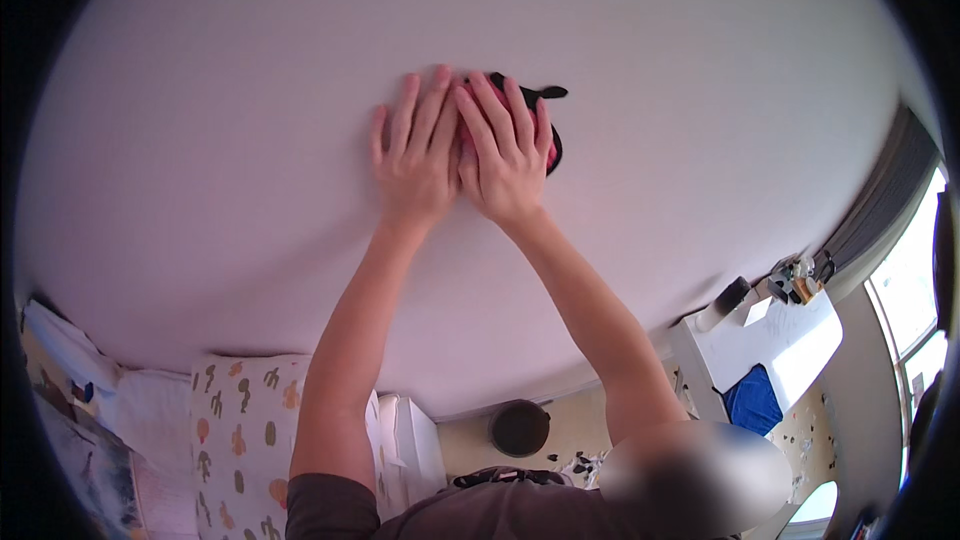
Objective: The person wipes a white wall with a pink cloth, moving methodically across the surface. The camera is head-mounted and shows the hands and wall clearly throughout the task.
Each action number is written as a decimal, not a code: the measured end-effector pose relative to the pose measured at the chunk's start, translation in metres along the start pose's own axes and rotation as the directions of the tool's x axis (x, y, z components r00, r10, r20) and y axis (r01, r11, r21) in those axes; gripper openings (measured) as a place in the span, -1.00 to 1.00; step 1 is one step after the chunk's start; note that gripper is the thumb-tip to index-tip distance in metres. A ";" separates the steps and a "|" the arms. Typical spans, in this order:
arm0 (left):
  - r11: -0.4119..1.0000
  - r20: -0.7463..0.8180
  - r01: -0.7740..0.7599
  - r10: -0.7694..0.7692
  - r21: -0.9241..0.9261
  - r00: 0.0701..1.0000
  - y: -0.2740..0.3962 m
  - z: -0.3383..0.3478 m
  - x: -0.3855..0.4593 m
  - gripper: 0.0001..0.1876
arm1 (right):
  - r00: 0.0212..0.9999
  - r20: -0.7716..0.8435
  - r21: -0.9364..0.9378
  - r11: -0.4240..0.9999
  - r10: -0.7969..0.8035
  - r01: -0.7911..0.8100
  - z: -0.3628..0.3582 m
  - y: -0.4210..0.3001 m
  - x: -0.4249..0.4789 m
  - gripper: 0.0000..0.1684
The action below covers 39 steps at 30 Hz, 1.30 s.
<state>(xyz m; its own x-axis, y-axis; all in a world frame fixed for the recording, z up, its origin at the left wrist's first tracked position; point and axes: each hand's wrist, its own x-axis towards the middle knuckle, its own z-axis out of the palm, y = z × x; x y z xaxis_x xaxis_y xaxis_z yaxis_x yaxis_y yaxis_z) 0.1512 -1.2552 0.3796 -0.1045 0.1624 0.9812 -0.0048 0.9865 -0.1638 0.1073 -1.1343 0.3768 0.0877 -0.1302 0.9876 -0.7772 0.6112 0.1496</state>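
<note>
A pink and black flat item, its kind unclear, is against the pale wall. Black projecting parts show past its upper right side. My right hand lies flat over it with fingers spread, pressing it to the wall and hiding most of its pink face. Beside it, my left hand rests with spread fingers on the wall, at the item's left edge. Whether part of the item lies beneath the left hand cannot be seen. Both arms reach up from the bottom of the view.
Low on the left is a bed with cactus-patterned bedding. A white cabinet and a dark round bin stand below, with scraps on the floor. At right, a white desk bears a bottle and blue cloth, near a curtain.
</note>
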 end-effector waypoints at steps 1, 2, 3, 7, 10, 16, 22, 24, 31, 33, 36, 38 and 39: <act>1.000 0.015 0.002 -0.002 0.004 1.000 0.000 0.000 -0.001 -0.49 | 1.000 0.019 0.030 1.000 0.002 -0.003 -0.003 0.001 0.000 -0.40; 1.000 0.029 0.004 -0.005 0.006 1.000 0.000 -0.001 0.000 -0.49 | 0.998 0.041 0.038 0.998 -0.057 0.056 -0.004 0.011 -0.001 -0.37; 1.000 0.050 0.008 -0.009 0.013 0.999 0.001 -0.004 0.001 -0.49 | 0.988 0.079 0.025 0.991 -0.131 0.130 -0.007 0.022 -0.001 -0.30; 0.997 0.078 -0.008 0.002 0.076 0.997 0.001 -0.014 0.002 -0.43 | 0.969 0.120 -0.002 0.976 -0.217 0.219 -0.025 0.087 -0.009 -0.23; 0.998 0.074 -0.001 -0.004 0.062 0.997 0.008 -0.006 -0.004 -0.36 | 0.998 -0.028 -0.032 0.998 -0.060 0.059 -0.056 0.144 -0.007 -0.31; 0.999 0.047 0.006 -0.009 0.051 0.999 0.016 0.002 -0.004 -0.35 | 0.881 -0.376 -0.132 0.924 0.288 -0.359 -0.043 0.147 0.008 -0.43; 0.998 0.047 0.028 -0.031 0.064 0.998 0.016 0.004 -0.007 -0.38 | 0.998 0.024 0.103 0.993 -0.053 0.050 -0.007 0.029 0.015 -0.37; 0.997 0.024 0.051 -0.053 0.059 0.998 0.011 0.006 -0.008 -0.39 | 0.996 0.032 0.086 0.993 -0.088 0.085 -0.007 0.015 0.020 -0.32; 0.999 0.041 0.011 -0.013 0.047 0.999 0.015 0.001 -0.006 -0.39 | 0.998 -0.024 -0.013 0.998 -0.058 0.058 -0.041 0.100 0.006 -0.39; 0.998 0.038 0.014 -0.016 0.053 0.999 0.016 0.003 -0.010 -0.39 | 0.980 -0.199 0.021 1.000 -0.007 0.012 -0.043 0.131 -0.003 -0.43; 0.998 0.026 0.016 -0.017 0.060 1.000 0.017 0.000 -0.008 -0.39 | 0.934 -0.276 -0.090 0.962 0.225 -0.258 -0.051 0.143 -0.019 -0.40; 0.998 0.023 0.020 -0.021 0.055 1.000 0.018 0.000 -0.008 -0.39 | 0.891 -0.329 -0.088 0.929 0.312 -0.358 -0.047 0.140 -0.024 -0.39; 0.998 0.020 0.021 -0.022 0.052 1.000 0.019 0.002 -0.009 -0.39 | 0.875 -0.355 -0.082 0.922 0.328 -0.379 -0.041 0.132 -0.025 -0.40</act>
<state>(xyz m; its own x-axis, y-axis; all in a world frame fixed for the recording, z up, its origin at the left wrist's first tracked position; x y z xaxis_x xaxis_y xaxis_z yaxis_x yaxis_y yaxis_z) 0.1502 -1.2383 0.3671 -0.1247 0.1400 0.9823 -0.0589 0.9872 -0.1482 0.0282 -1.0180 0.3736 0.0426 0.3638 0.9305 -0.6983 0.6769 -0.2327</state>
